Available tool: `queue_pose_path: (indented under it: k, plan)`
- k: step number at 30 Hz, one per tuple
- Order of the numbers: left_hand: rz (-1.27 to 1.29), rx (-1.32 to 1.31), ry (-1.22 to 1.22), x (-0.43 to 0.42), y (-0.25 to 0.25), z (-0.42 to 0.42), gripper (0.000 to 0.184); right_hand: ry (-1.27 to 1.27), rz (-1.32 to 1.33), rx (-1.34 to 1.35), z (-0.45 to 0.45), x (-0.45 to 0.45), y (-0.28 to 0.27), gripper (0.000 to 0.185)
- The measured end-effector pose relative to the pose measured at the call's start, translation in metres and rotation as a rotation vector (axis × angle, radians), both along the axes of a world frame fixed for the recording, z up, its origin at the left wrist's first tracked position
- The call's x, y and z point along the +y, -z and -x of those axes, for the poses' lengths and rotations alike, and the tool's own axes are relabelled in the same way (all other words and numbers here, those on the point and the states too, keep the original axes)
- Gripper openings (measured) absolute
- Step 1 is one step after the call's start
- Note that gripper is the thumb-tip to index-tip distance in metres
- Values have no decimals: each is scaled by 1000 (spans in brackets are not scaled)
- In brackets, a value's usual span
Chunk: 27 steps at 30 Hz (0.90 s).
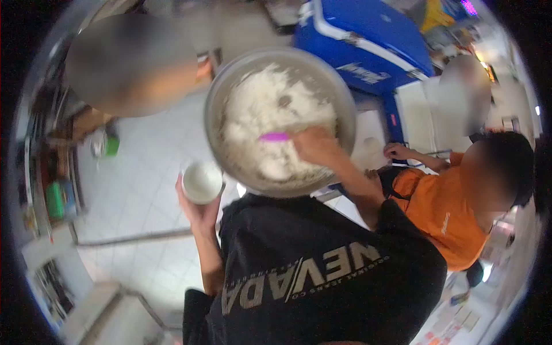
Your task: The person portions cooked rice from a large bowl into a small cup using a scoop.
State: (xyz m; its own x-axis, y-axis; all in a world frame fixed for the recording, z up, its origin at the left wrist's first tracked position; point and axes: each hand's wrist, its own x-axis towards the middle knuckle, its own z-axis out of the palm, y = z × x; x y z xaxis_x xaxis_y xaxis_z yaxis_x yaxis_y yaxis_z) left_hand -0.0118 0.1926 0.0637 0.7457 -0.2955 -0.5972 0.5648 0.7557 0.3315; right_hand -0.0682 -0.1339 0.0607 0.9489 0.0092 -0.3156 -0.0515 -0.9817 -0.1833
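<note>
A large round metal pot (216, 129) full of white cooked rice (253, 103) stands in front of my body. My right hand (316, 146) reaches over its rim and is closed round a purple rice scoop (273, 137), which lies at the rice; the grip covers part of it and its far end is hard to make out. Left of the pot, my left hand (201, 214) holds a white bowl (202, 183) from below and the side, its mouth facing up. The bowl's inside looks pale, with no food that I can make out.
Behind the pot stands a blue cooler box (368, 46). A person in an orange shirt (443, 213) is close on my right, with a hand (399, 152) near the pot. Shelves with green items (56, 200) line the left, beyond the white tiled floor (132, 184).
</note>
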Motion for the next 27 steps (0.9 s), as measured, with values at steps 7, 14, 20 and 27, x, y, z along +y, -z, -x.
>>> queue_pose_path:
  k: [7,14,20,27]
  plan:
    - [-253,-90,186,-50,-26,0,49,184,-162,-4,26,16,-9,35]
    - [-13,-88,479,-73,-16,-16,44,403,-235,-14,65,18,-18,39]
    - [4,-73,592,-111,-17,-19,44,392,-257,-192,91,26,-29,42]
    - [-24,-141,476,-116,-29,-35,49,412,-197,-343,118,16,8,37]
